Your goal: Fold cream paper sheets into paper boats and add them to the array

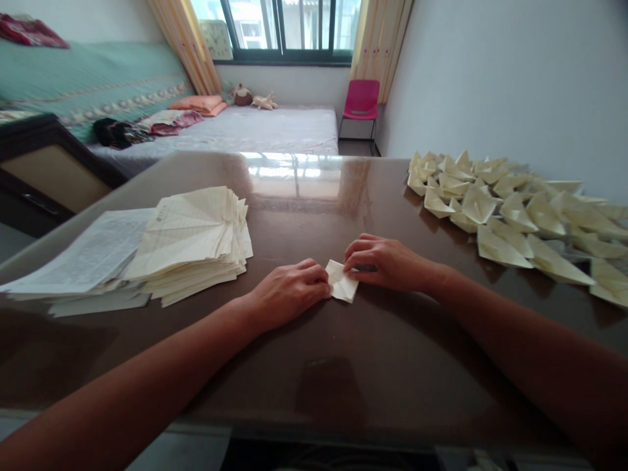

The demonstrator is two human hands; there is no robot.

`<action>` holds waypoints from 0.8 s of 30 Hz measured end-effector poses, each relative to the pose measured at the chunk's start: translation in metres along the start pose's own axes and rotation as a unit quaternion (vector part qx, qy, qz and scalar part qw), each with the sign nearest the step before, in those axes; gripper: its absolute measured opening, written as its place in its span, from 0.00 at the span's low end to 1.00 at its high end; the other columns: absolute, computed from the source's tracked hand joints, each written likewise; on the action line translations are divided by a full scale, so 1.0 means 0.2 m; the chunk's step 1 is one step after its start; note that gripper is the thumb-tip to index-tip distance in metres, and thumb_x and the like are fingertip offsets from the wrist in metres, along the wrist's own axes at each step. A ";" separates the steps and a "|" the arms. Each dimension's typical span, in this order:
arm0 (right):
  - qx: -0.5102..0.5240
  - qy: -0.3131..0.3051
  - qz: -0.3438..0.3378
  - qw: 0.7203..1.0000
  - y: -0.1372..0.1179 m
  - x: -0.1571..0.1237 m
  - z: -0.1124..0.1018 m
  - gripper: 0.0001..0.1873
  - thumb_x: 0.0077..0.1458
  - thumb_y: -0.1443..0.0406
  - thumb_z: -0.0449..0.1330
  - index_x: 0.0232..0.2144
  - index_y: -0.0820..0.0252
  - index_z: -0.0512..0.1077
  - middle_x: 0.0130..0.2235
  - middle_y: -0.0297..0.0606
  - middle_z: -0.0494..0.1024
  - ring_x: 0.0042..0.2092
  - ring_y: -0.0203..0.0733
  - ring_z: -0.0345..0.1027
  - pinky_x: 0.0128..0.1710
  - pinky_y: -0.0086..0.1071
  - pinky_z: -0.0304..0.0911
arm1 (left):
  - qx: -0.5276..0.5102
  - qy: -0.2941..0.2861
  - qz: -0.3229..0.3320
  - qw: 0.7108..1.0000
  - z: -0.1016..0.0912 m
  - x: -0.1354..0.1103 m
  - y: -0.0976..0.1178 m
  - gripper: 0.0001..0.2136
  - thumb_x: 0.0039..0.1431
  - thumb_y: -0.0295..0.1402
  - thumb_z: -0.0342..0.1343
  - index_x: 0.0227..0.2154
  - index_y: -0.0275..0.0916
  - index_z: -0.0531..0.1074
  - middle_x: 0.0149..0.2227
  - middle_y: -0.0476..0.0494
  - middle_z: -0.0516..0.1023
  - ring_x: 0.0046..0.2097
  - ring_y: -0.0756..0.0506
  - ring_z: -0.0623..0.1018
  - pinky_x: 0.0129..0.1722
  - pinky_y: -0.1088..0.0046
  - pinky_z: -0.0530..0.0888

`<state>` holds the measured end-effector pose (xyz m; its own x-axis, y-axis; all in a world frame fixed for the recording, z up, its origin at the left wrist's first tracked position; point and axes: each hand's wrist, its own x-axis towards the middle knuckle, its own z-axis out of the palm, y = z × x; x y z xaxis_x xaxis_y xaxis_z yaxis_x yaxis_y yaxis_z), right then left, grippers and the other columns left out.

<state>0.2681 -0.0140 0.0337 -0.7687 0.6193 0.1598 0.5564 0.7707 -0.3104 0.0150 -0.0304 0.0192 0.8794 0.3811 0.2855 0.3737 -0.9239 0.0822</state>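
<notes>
A brown glossy table (343, 366) fills the view. The table's right edge is taken up by a heap of folded paper shapes (515, 209); its left side is covered by a stack of sheets (191, 242). Bare table is left in the middle and along its near edge. At the table's middle, a small folded paper (342, 281) is pressed flat between the left hand (289, 291), fingers curled together on one edge, and the right hand (387, 261), fingers held together on the other.
</notes>
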 end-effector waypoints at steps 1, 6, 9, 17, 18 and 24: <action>-0.008 0.017 -0.005 1.000 -0.02 0.01 0.02 0.14 0.62 0.60 0.54 0.44 0.55 0.75 0.46 0.40 0.77 0.47 0.42 0.67 0.49 0.36 0.62 | 0.001 -0.001 0.003 1.000 0.00 0.00 0.00 0.12 0.67 0.32 0.45 0.37 0.40 0.75 0.40 0.44 0.75 0.42 0.50 0.72 0.41 0.76 0.71; -0.031 -0.045 -0.036 0.998 -0.11 0.02 0.12 0.24 0.67 0.60 0.43 0.63 0.59 0.58 0.63 0.43 0.61 0.65 0.44 0.50 0.61 0.44 0.50 | 0.026 0.015 0.017 0.999 0.01 0.00 0.00 0.11 0.66 0.29 0.46 0.35 0.38 0.75 0.42 0.43 0.75 0.43 0.49 0.71 0.44 0.75 0.71; -0.041 -0.092 -0.023 0.995 -0.12 0.01 0.13 0.28 0.67 0.59 0.42 0.66 0.59 0.48 0.68 0.41 0.50 0.68 0.43 0.38 0.65 0.44 0.40 | 0.038 0.017 0.017 0.999 0.01 0.00 0.00 0.11 0.66 0.29 0.46 0.33 0.38 0.74 0.40 0.44 0.75 0.41 0.49 0.71 0.42 0.75 0.71; -0.038 -0.105 -0.009 0.994 -0.08 -0.01 0.13 0.30 0.65 0.60 0.45 0.67 0.54 0.44 0.68 0.35 0.47 0.69 0.42 0.34 0.66 0.44 0.32 | 0.037 -0.003 0.023 0.999 -0.01 0.02 0.01 0.11 0.66 0.30 0.46 0.34 0.38 0.74 0.43 0.43 0.76 0.43 0.49 0.72 0.45 0.74 0.72; -0.037 -0.105 -0.010 0.994 -0.08 -0.01 0.13 0.31 0.65 0.60 0.45 0.67 0.54 0.44 0.68 0.35 0.47 0.69 0.42 0.34 0.66 0.44 0.32 | 0.035 -0.003 0.020 0.999 -0.01 0.02 0.01 0.12 0.66 0.30 0.46 0.33 0.38 0.74 0.44 0.43 0.76 0.44 0.48 0.72 0.46 0.73 0.72; -0.038 -0.113 -0.011 0.993 -0.08 -0.02 0.11 0.30 0.66 0.57 0.43 0.67 0.54 0.44 0.68 0.36 0.47 0.69 0.43 0.35 0.66 0.45 0.37 | 0.019 -0.009 0.013 1.000 -0.02 0.03 0.03 0.12 0.66 0.31 0.45 0.34 0.37 0.74 0.44 0.41 0.75 0.48 0.47 0.71 0.51 0.70 0.72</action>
<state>0.2558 -0.0317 0.0177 -0.8269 0.5599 -0.0517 0.5549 0.7976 -0.2365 0.0209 -0.0335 0.0241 0.8938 0.3575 0.2708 0.3610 -0.9318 0.0386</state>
